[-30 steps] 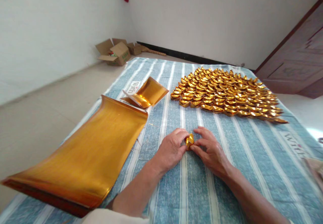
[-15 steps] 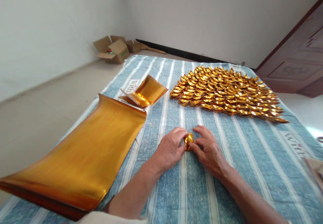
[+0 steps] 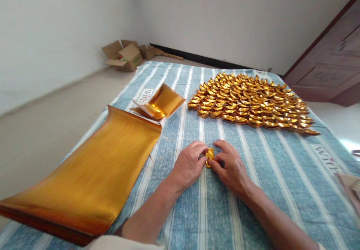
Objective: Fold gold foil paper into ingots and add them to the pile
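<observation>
A small folded piece of gold foil paper [image 3: 209,155] sits between my two hands, just above the striped cloth. My left hand [image 3: 189,163] pinches its left side with thumb and fingers. From the right, my right hand [image 3: 231,164] presses thumb and fingertips against the piece, its index finger stretched a little beyond. Part of the paper is hidden by the fingertips. Beyond the hands, to the right, rows of many folded gold paper ingots [image 3: 247,100] stand close together.
A large stack of gold foil sheets [image 3: 92,175] lies at the left, with a smaller bent gold foil stack [image 3: 165,101] behind it. Blue and white striped cloth [image 3: 180,205] covers the surface. Open cardboard boxes [image 3: 126,56] stand on the floor; a wooden door [image 3: 332,66] is at right.
Both hands stay around the gold paper piece with small finger movements, and the piece's visible face has changed slightly. The whole view has shifted a little.
</observation>
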A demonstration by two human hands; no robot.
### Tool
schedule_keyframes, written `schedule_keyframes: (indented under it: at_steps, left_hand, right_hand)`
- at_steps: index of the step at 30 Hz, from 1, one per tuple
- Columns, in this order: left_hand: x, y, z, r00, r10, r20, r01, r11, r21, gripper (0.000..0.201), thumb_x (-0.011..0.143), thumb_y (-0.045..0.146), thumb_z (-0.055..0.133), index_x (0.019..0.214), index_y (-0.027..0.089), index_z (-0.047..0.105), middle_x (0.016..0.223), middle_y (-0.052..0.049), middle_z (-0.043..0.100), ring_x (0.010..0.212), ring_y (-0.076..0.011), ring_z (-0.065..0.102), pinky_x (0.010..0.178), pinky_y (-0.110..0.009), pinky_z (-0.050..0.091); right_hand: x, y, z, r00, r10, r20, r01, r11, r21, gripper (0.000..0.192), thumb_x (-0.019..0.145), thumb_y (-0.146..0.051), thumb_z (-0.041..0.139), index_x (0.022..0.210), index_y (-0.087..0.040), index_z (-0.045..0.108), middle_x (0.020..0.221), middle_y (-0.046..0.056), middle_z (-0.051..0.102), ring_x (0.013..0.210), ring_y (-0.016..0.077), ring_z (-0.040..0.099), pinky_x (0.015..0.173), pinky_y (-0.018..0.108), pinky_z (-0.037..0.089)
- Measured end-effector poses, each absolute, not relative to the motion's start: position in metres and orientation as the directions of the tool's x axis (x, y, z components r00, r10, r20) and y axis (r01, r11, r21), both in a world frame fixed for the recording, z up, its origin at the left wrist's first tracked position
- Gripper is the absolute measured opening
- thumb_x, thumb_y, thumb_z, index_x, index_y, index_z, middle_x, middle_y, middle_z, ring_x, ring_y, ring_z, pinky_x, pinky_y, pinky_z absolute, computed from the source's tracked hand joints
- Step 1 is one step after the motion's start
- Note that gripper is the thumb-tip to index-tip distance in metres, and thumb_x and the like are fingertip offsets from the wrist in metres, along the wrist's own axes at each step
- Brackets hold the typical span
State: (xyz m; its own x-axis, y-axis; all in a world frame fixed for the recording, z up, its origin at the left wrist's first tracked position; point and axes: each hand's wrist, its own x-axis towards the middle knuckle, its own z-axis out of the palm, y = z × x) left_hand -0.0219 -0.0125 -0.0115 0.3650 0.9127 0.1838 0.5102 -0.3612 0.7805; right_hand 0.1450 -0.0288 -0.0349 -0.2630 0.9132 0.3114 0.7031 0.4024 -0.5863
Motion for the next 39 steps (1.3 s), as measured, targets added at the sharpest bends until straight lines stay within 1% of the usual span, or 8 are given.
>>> schedule_keyframes:
  at_steps: [13,20,31,34,39]
  left_hand:
    - [-0.0162,-0.0137,-0.0117,0.301,0.932,0.2,0.552,-0.342,0.76,0.023,0.075,-0.002,0.057,0.088,0.017,0.061,0.092,-0.003,0.062,0.088,-0.0161,0.059,0.081,-0.029,0.049]
    - [-0.0161,-0.0137,-0.0125,0.293,0.933,0.207,0.563,-0.344,0.751,0.023,0.075,0.0,0.055,0.088,0.018,0.061,0.091,-0.002,0.062,0.087,-0.0165,0.059,0.08,-0.03,0.05]
    - [-0.0145,-0.0142,-0.0105,0.274,0.942,0.196,0.566,-0.323,0.758,0.023,0.075,-0.001,0.056,0.086,0.018,0.061,0.089,-0.002,0.062,0.084,-0.0156,0.059,0.079,-0.028,0.049]
    - [-0.0156,-0.0139,-0.0096,0.285,0.941,0.182,0.563,-0.318,0.763,0.023,0.073,-0.001,0.057,0.087,0.017,0.061,0.089,-0.002,0.062,0.084,-0.0158,0.059,0.079,-0.029,0.049]
    - [-0.0196,-0.013,-0.0099,0.332,0.926,0.177,0.532,-0.339,0.776,0.029,0.071,-0.003,0.056,0.092,0.017,0.061,0.093,-0.002,0.062,0.088,-0.0162,0.059,0.083,-0.03,0.049]
  right_hand:
    - [0.144,-0.0298,-0.0375,-0.242,0.92,0.309,0.715,0.384,-0.584,0.021,0.086,-0.027,0.058,0.067,-0.018,0.063,0.122,0.012,0.058,0.123,0.0278,0.046,0.103,0.049,0.038]
    - [0.1433,-0.03,-0.0363,-0.238,0.922,0.307,0.714,0.38,-0.589,0.023,0.086,-0.026,0.057,0.066,-0.018,0.063,0.122,0.013,0.058,0.122,0.0294,0.047,0.102,0.051,0.039]
    - [0.1412,-0.0297,-0.0362,-0.229,0.914,0.334,0.722,0.39,-0.572,0.022,0.086,-0.026,0.057,0.067,-0.019,0.065,0.119,0.013,0.06,0.12,0.0287,0.049,0.101,0.05,0.041]
    - [0.1397,-0.0304,-0.0343,-0.227,0.915,0.334,0.719,0.389,-0.576,0.021,0.086,-0.023,0.056,0.069,-0.018,0.066,0.118,0.014,0.061,0.12,0.0286,0.05,0.102,0.049,0.041]
    - [0.1384,-0.0309,-0.0339,-0.218,0.911,0.35,0.726,0.391,-0.566,0.022,0.087,-0.021,0.054,0.069,-0.018,0.066,0.117,0.014,0.061,0.119,0.0292,0.05,0.101,0.051,0.04]
